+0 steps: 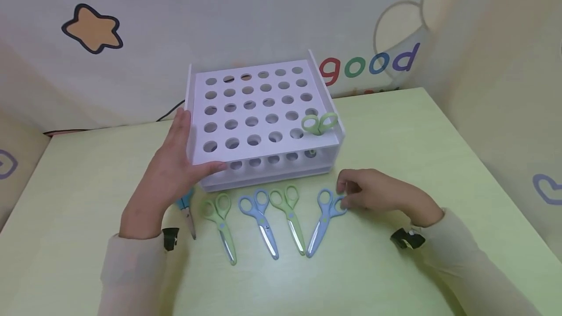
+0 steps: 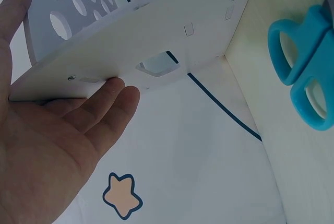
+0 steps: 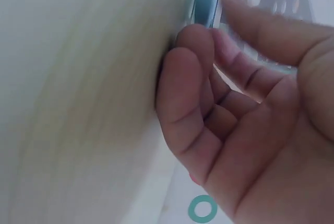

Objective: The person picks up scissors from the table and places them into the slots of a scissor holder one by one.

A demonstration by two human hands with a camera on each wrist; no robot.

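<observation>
While my left hand (image 1: pixel 169 169) grips the white rack (image 1: pixel 241 133) at its left side, the rightmost blue scissors (image 1: pixel 323 219) lie just left of my nearer, part-curled right hand (image 1: pixel 373 191), can't tell if pinching, long axis toward me, slightly left.

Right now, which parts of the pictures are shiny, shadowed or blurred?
Head view: scissor blades glint, and shadow falls beside the left sleeve; left wrist view: dim, the star print fairly sharp; right wrist view: hazy, with table and right hand soft.
</observation>
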